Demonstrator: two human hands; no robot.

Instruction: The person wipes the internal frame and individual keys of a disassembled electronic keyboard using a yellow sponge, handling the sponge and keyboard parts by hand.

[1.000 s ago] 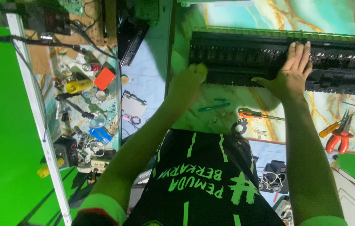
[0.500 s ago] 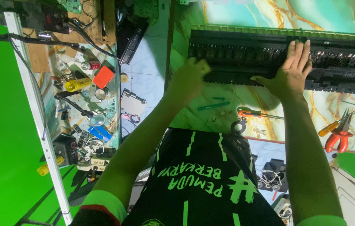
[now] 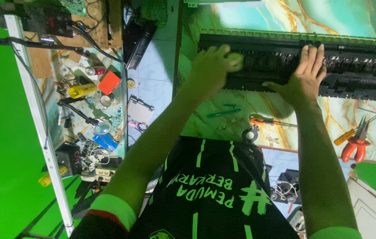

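Upper centre of frame: my left hand [image 3: 212, 71] is curled on the front edge of the long black keyboard chassis [image 3: 365, 66], and my right hand [image 3: 305, 77] lies flat, fingers extended, on its top. I judge 1 uneven push could skew the chassis toward the screwdriver [image 3: 270, 120] lying just below.

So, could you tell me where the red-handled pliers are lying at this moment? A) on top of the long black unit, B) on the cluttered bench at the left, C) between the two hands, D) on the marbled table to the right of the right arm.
D: the red-handled pliers lie on the marbled table, right of the right arm, while the right hand rests flat on the long black unit.
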